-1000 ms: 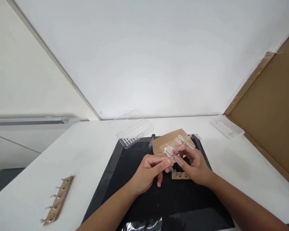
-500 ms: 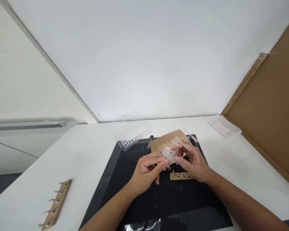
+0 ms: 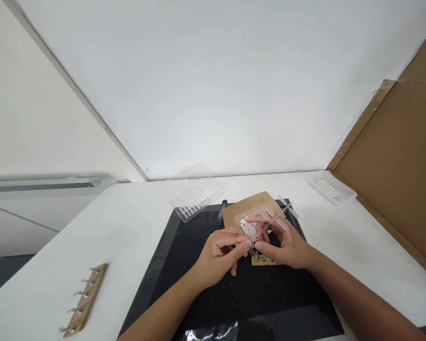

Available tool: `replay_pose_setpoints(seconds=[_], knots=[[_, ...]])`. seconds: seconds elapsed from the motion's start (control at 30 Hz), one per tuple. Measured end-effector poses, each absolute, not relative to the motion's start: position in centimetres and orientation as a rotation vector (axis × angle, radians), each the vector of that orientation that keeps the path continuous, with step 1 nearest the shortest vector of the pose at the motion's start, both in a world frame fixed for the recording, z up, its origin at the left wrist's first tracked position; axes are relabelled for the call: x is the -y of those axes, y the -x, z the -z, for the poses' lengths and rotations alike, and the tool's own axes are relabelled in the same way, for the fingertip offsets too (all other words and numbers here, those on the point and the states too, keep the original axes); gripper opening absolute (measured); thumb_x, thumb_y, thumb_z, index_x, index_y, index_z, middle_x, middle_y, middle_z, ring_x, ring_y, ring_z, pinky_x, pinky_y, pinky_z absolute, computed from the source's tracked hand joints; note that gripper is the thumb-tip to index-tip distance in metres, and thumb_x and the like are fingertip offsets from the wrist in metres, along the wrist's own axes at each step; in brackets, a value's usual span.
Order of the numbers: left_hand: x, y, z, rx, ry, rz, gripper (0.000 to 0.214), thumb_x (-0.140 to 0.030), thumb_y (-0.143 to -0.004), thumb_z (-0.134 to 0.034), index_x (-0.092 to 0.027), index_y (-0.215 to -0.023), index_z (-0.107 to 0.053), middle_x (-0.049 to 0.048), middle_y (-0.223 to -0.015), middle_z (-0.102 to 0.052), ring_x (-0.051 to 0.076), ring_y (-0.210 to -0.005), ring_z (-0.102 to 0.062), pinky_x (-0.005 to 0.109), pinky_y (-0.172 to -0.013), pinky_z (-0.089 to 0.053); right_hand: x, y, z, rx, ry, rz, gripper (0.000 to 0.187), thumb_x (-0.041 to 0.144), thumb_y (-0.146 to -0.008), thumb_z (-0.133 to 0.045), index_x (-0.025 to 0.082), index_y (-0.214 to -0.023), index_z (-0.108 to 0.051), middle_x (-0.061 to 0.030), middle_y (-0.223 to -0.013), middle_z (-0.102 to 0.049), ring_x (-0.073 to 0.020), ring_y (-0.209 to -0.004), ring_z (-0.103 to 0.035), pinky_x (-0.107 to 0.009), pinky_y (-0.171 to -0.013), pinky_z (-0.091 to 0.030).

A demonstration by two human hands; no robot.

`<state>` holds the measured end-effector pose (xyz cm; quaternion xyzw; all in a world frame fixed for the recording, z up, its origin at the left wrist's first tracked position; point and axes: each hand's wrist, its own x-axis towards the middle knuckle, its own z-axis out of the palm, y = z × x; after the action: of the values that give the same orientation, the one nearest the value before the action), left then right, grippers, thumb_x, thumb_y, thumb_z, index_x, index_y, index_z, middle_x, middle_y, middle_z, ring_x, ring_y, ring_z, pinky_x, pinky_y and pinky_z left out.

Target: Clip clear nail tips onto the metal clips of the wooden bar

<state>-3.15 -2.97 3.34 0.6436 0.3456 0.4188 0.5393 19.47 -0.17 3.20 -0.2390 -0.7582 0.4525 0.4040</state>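
My left hand (image 3: 222, 253) and my right hand (image 3: 286, 241) are close together above a black mat (image 3: 213, 293), thumbs and fingertips nearly meeting. A clear plastic stem with several nail-shaped tips (image 3: 287, 208) runs through my right hand's fingers and sticks out beyond its knuckles. My left thumb and forefinger are pressed together at the stem's near end; what exactly they pinch is partly hidden. Just behind the fingertips lies a pile of loose clear and white tips (image 3: 247, 228). Under my right hand, partly covered, is a short wooden strip (image 3: 259, 260) with metal studs, one bearing a clear tip.
Brown paper (image 3: 233, 214) lies at the mat's far edge, beside a black rod (image 3: 220, 213). A clear plastic case (image 3: 184, 214) stands at the back, a clear tray (image 3: 346, 192) at right. Another studded wooden strip (image 3: 87, 300) lies left. A cardboard panel (image 3: 394, 180) bounds the right side.
My right hand has lowered slightly and come closer to my left fingertips. The clear stem has tilted and shifted right, and my right hand covers more of the wooden strip.
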Motion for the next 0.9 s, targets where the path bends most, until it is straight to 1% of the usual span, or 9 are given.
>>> replay_pose_setpoints(seconds=[0.07,0.27,0.43,0.53,0.63,0.7,0.77,0.83,0.9], knots=[[3.09,3.1,-3.23,-0.833,-1.549,-0.993,0.039,-0.049,-0.098,-0.07,-0.013,-0.09,-0.085,0.005,-0.08,-0.059,0.007,-0.052,-0.055,0.016,-0.039,-0.054,0.15,-19.57,-3.44,1.93,0.619,-1.138,0.043,0.034,-0.1,-0.072,0.027,-0.141,-0.062,0.0,-0.095,-0.058,-0.012,-0.073,-0.056,-0.029,-0.073,-0.054],[3.23,2.99,-3.09,-0.838,-1.656,-1.018,0.037,-0.045,-0.101,-0.066,-0.014,-0.092,-0.085,0.0069,-0.082,-0.059,0.009,-0.054,-0.057,0.017,-0.041,-0.055,-0.04,-19.72,-3.63,1.965,0.589,-1.061,0.04,0.032,-0.099,-0.072,0.026,-0.137,-0.06,0.0011,-0.09,-0.06,-0.0159,-0.082,-0.064,-0.032,-0.08,-0.058],[3.17,2.94,-3.55,-0.833,-1.907,-1.109,0.033,-0.033,-0.104,-0.061,-0.016,-0.086,-0.083,0.0089,-0.077,-0.063,0.015,-0.065,-0.063,0.023,-0.054,-0.057,-0.28,-19.84,-3.85,2.008,0.636,-1.057,0.038,0.033,-0.098,-0.075,0.026,-0.133,-0.062,-0.002,-0.102,-0.069,-0.0178,-0.094,-0.068,-0.034,-0.09,-0.058],[3.18,3.04,-3.59,-0.844,-2.042,-1.164,0.031,-0.027,-0.104,-0.06,-0.017,-0.086,-0.083,0.0094,-0.073,-0.066,0.018,-0.068,-0.063,0.026,-0.061,-0.056,-0.39,-19.84,-4.09,2.001,0.642,-1.071,0.038,0.037,-0.096,-0.078,0.025,-0.129,-0.063,-0.0012,-0.098,-0.07,-0.0183,-0.091,-0.069,-0.035,-0.089,-0.058],[3.22,3.15,-3.51,-0.862,-2.055,-1.227,0.027,-0.025,-0.103,-0.061,-0.019,-0.091,-0.084,0.0092,-0.074,-0.068,0.019,-0.071,-0.063,0.028,-0.063,-0.056,-0.46,-19.75,-4.16,1.993,0.649,-1.051,0.032,0.041,-0.093,-0.083,0.023,-0.115,-0.068,-0.0014,-0.093,-0.071,-0.0188,-0.085,-0.069,-0.034,-0.084,-0.059],[3.24,3.17,-3.53,-0.876,-2.039,-1.28,0.023,-0.023,-0.102,-0.063,-0.019,-0.093,-0.084,0.0086,-0.075,-0.067,0.019,-0.071,-0.063,0.028,-0.062,-0.056,-0.47,-19.65,-4.08,2.003,0.668,-1.013,0.025,0.042,-0.095,-0.08,0.023,-0.107,-0.071,-0.0026,-0.093,-0.072,-0.0192,-0.084,-0.069,-0.034,-0.082,-0.059],[3.26,3.14,-3.63,-0.876,-2.05,-1.306,0.022,-0.02,-0.101,-0.064,-0.019,-0.092,-0.084,0.0078,-0.074,-0.067,0.018,-0.071,-0.063,0.028,-0.063,-0.055,-0.47,-19.56,-3.98,2.005,0.679,-0.975,0.02,0.041,-0.098,-0.076,0.023,-0.105,-0.072,-0.0034,-0.095,-0.073,-0.0197,-0.086,-0.069,-0.034,-0.084,-0.058],[3.24,3.08,-3.73,-0.869,-2.087,-1.319,0.023,-0.019,-0.101,-0.064,-0.019,-0.09,-0.084,0.0073,-0.072,-0.067,0.018,-0.07,-0.063,0.03,-0.065,-0.054,-0.47,-19.48,-3.95,1.992,0.669,-0.947,0.018,0.04,-0.099,-0.075,0.024,-0.102,-0.072,-0.0037,-0.096,-0.072,-0.0201,-0.089,-0.068,-0.035,-0.085,-0.057],[3.17,3.03,-3.75,-0.871,-2.111,-1.325,0.023,-0.019,-0.101,-0.063,-0.019,-0.09,-0.084,0.0075,-0.072,-0.068,0.018,-0.07,-0.063,0.031,-0.067,-0.054,-0.5,-19.4,-4.01,1.986,0.648,-0.933,0.017,0.04,-0.098,-0.076,0.024,-0.099,-0.071,-0.0033,-0.095,-0.07,-0.02,-0.088,-0.067,-0.035,-0.083,-0.056]])
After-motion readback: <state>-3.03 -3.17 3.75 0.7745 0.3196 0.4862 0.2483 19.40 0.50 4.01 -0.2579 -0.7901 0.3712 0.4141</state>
